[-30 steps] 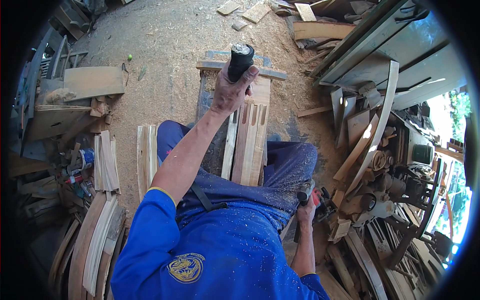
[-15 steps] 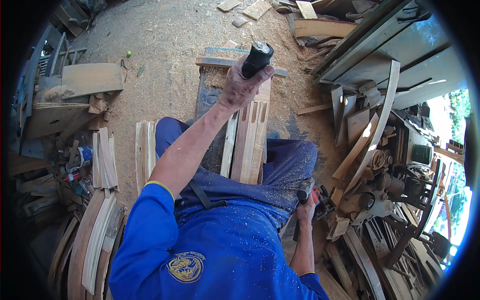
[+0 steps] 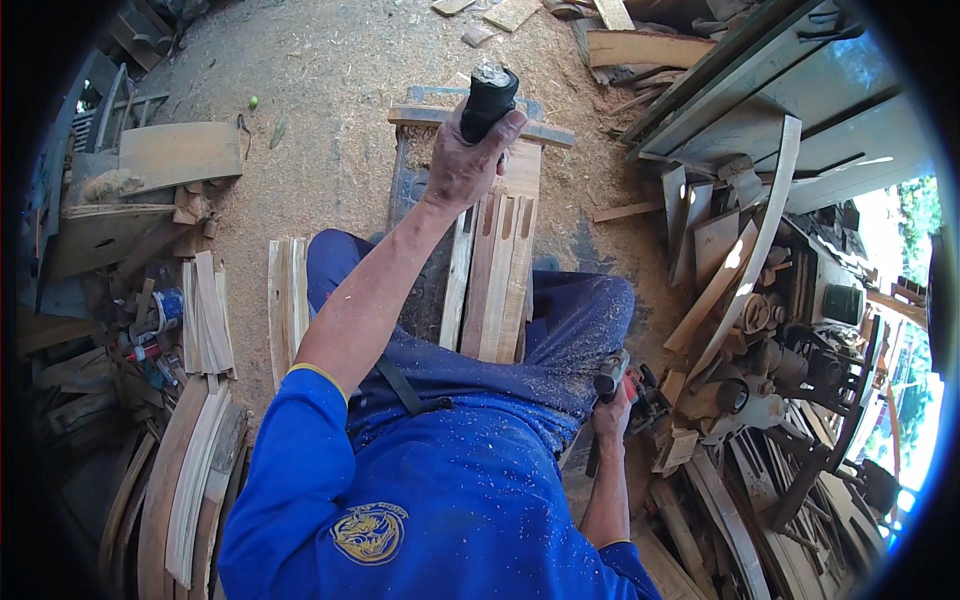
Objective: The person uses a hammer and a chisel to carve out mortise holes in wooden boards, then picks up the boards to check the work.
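Observation:
My left hand (image 3: 465, 160) is closed around a thick black cylindrical object (image 3: 489, 102) with a rough silvery top, raised above a low work board (image 3: 414, 176). On that board, between my legs, lie several wooden strips (image 3: 491, 285) side by side, some with slots cut near their far ends. A crosspiece (image 3: 548, 134) spans the board's far end. My right hand (image 3: 612, 408) is closed on a red, black and silver power tool (image 3: 628, 378) beside my right thigh; the tool's lower part is partly hidden.
Bundles of wooden strips (image 3: 208, 315) flank my left side. Offcuts and boards (image 3: 180, 157) pile at the left. Dusty machinery (image 3: 760, 370), curved planks (image 3: 745, 270) and leaning panels (image 3: 760, 120) crowd the right. Sawdust and scraps (image 3: 512, 15) cover the floor (image 3: 320, 120).
My left hand with the black object shifted rightward, then came back left and slightly up. My right hand and the power tool stayed about in place.

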Tool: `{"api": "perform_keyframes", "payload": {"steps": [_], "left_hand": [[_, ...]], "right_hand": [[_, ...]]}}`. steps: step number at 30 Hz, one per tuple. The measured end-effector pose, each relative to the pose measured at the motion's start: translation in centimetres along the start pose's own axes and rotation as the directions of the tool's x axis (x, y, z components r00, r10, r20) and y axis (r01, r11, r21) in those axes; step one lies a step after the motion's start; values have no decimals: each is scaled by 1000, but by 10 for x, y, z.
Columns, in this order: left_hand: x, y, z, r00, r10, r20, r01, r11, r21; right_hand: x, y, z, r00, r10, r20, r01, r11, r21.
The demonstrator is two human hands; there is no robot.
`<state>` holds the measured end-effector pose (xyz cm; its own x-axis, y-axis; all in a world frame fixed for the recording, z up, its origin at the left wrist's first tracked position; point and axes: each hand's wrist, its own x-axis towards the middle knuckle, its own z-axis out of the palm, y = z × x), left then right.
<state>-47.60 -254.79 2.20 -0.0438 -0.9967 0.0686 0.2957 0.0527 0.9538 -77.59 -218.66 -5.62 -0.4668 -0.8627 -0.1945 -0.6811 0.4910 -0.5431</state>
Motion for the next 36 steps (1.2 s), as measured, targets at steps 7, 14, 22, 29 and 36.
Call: {"api": "perform_keyframes", "payload": {"steps": [7, 14, 22, 29, 36], "left_hand": [[0, -1, -1, 1000, -15, -10, 15, 1000, 4], [-9, -6, 4, 998, 56, 12, -57, 990, 131], [-35, -8, -11, 982, 190, -4, -187, 967, 172], [-62, -12, -7, 992, 121, -47, -113, 982, 152], [-71, -1, -3, 908, 417, 38, -398, 831, 389]], "right_hand": [[-1, -4, -2, 1000, 19, 3, -19, 1000, 3], [35, 7, -21, 983, 177, 43, -181, 966, 186], [110, -354, -145, 851, -391, -351, 520, 725, 451], [167, -389, -91, 546, -807, 225, 801, 424, -423], [108, -424, -139, 304, -901, -308, 912, 369, -178]]}}
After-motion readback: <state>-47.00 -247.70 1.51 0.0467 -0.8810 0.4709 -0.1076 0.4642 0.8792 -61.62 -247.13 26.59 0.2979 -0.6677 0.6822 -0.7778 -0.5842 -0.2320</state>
